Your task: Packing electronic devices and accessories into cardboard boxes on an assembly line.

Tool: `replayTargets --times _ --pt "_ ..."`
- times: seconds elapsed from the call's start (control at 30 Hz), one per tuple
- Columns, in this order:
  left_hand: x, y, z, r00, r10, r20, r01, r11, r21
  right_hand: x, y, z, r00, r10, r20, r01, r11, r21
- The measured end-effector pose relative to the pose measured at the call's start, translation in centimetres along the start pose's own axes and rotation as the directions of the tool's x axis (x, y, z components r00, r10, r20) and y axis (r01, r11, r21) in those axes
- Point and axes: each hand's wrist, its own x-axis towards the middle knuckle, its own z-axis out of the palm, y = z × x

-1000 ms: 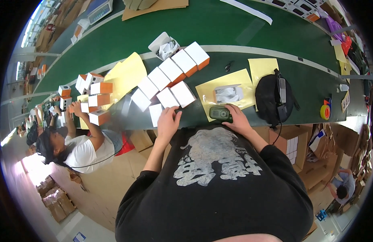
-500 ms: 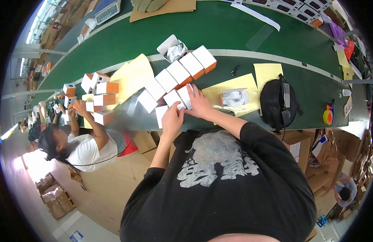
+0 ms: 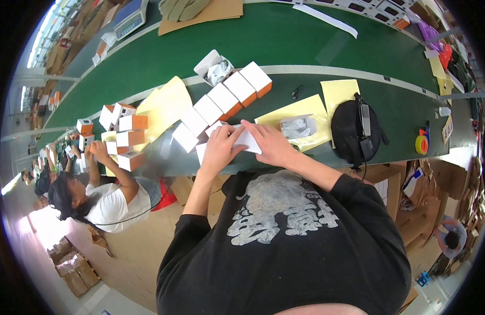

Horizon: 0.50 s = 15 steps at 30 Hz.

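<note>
1. The person's left hand [image 3: 220, 147] and right hand [image 3: 271, 143] were near each other, fingertips almost meeting.
2. Both were clamped on one white box [image 3: 249, 139], the left hand at its left and the right at its upper right; the fingers hid much of it.
3. That box was at the near edge of a green table [image 3: 402, 113], close to a slanting row of white-and-orange boxes [image 3: 207, 109].
4. Beyond the row, a lidded carton [image 3: 204, 64] stood open with white wrapping inside.
5. Just right of the right hand, an open box [image 3: 311, 125], also with white wrapping, sat on a yellow sheet [image 3: 317, 106].
6. Further right were a round black bag [image 3: 347, 128] and a roll of yellow tape [image 3: 422, 145].
7. At far left, a co-worker in a white shirt [image 3: 114, 207] reached toward other boxes [image 3: 131, 138].
</note>
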Motion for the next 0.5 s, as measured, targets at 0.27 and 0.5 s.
replayTargets --times 0.27,0.5 --pt "1.3 1.9 -2.0 0.958 0.143 0.247 -0.157 0.987 0.034 -2.1 0.4 -2.0 0.999 -0.032 0.044 0.020 0.965 0.262" --pt "1.4 2.9 -2.7 0.939 0.222 0.263 -0.255 0.962 0.099 -3.0 -0.5 -2.7 1.000 0.002 0.009 -0.005 0.956 0.294"
